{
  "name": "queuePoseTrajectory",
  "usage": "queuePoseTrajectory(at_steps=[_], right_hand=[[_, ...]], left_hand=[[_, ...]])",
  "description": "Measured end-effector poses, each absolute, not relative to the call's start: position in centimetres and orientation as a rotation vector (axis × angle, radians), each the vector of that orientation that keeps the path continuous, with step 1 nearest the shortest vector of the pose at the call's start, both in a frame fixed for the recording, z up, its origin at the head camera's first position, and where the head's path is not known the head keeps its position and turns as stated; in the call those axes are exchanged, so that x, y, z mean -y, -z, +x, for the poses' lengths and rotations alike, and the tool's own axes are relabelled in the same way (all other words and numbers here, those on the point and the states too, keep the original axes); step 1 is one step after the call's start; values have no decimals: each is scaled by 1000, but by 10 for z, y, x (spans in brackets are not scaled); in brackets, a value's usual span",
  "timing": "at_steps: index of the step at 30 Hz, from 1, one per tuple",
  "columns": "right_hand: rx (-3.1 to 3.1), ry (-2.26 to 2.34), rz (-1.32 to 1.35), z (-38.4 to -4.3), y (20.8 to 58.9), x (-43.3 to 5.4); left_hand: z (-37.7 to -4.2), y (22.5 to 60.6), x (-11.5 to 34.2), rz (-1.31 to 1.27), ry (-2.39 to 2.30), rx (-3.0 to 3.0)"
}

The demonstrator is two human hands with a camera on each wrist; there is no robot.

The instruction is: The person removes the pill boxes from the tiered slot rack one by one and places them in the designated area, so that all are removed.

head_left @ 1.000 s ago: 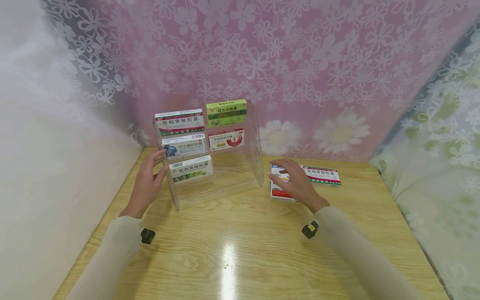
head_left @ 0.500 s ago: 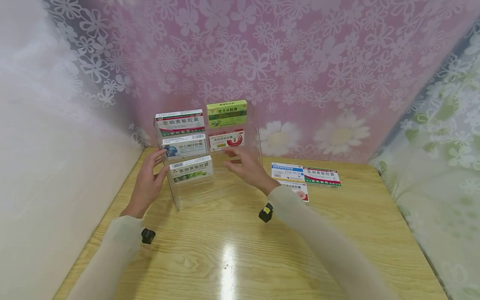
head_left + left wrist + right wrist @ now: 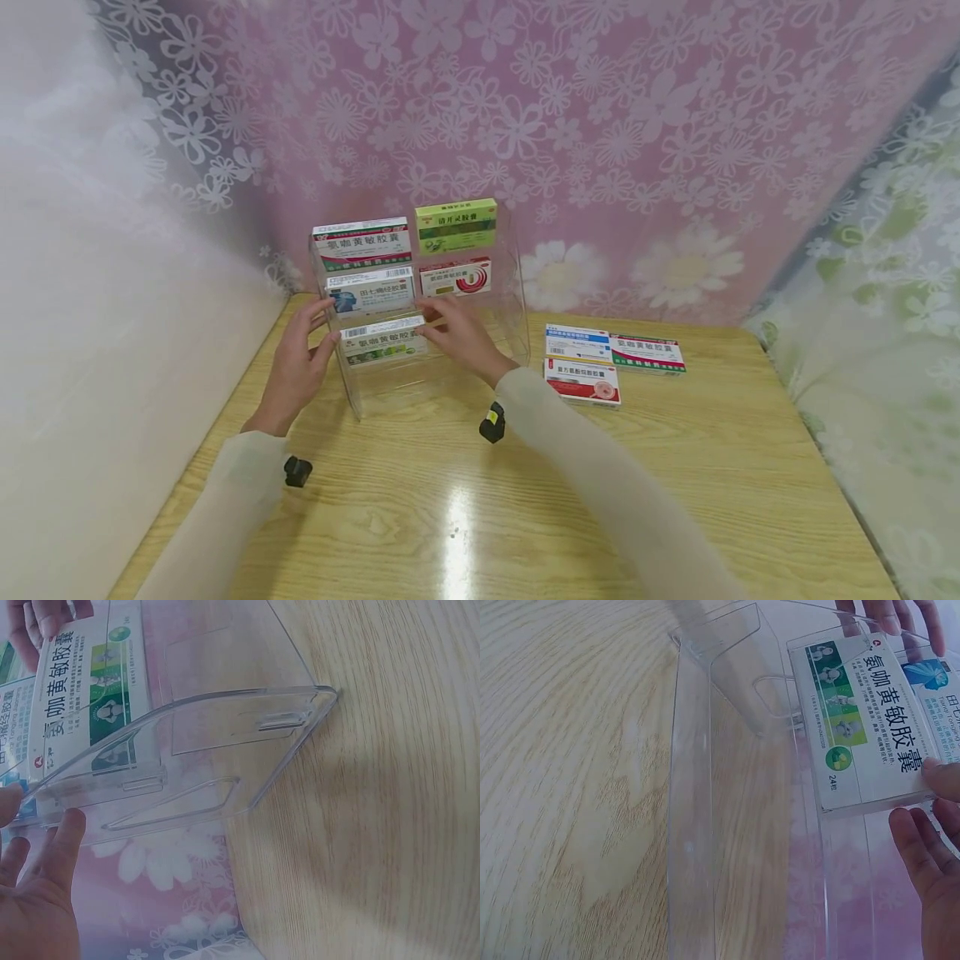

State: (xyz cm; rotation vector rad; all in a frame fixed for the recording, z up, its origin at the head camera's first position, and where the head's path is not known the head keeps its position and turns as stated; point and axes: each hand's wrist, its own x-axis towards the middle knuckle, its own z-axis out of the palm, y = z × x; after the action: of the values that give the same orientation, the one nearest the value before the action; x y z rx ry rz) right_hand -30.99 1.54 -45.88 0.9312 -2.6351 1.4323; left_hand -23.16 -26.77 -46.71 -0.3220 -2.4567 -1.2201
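A clear plastic display rack (image 3: 519, 310) stands on the table, with medicine boxes in its tiers. My left hand (image 3: 294, 367) holds the rack's left side, with thumb and fingers about the edge of the side panel (image 3: 225, 701). At the right end of the lowest box in the left column, a white medicine box (image 3: 381, 343) with green pictures, is my right hand (image 3: 467, 340). Its thumb (image 3: 941, 778) lies on the box's front corner and the fingers are at its end and behind, pinching it. The back of this box is hidden.
Above it sit a white-and-blue box (image 3: 371, 293) and a red-and-green box (image 3: 363, 246). The right column has a green box (image 3: 456, 229) and a white-and-red box (image 3: 456, 279). Right of the rack lie a blue-and-white box (image 3: 577, 343), another red-and-green box (image 3: 648, 354) and a red-and-white box (image 3: 581, 382).
My right hand has moved left, from over the boxes on the table to the lowest white medicine box in the rack, and now pinches it. My left hand has stayed on the rack.
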Motion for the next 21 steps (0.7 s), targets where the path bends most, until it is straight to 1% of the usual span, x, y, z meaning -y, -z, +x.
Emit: queuePoseTrajectory(at_steps=[4,10,21], right_hand=[[2617,-1443,922,-310,460,-16],[2603,-1436,975,-311,462,-18],[2533,-1478,919,-308,437,-42]], left_hand=[[-232,466,267,-321,1211,2470],[-232,464,266,-322,1216,2473],[-232,467,265,-301,1235,2477]])
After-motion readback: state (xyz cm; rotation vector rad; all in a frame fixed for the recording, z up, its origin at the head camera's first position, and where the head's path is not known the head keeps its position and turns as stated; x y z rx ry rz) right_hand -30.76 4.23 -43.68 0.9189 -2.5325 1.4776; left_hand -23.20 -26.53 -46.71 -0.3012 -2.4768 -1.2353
